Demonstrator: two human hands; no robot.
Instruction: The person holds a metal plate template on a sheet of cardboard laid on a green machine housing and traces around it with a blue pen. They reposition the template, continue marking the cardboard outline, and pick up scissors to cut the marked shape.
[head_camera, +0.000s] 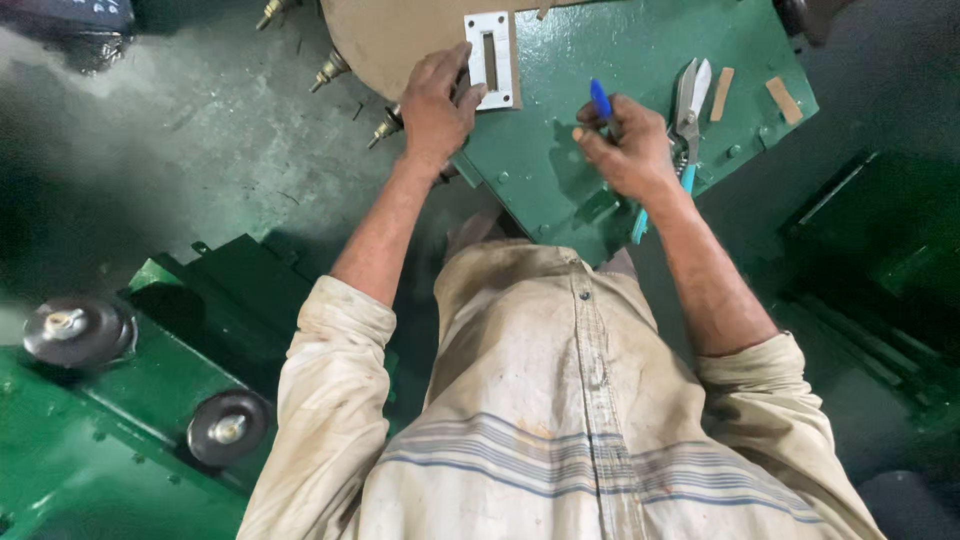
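Observation:
My left hand (437, 105) rests on a brown cardboard sheet (395, 40), its fingers pressing the edge of a white rectangular plate with a slot (491, 60) that lies on the sheet. My right hand (625, 150) holds a blue pen (600, 100) upright, tip up, over the green metal table (590, 60). The two hands are apart, with the white plate between them and slightly beyond.
Snips with blue handles (686, 110) lie just right of my right hand. Two small brown strips (722, 93) (784, 100) sit further right. Brass fittings (330, 70) stick out near the cardboard. A green machine with two round black wheels (78, 332) (228, 428) stands at lower left.

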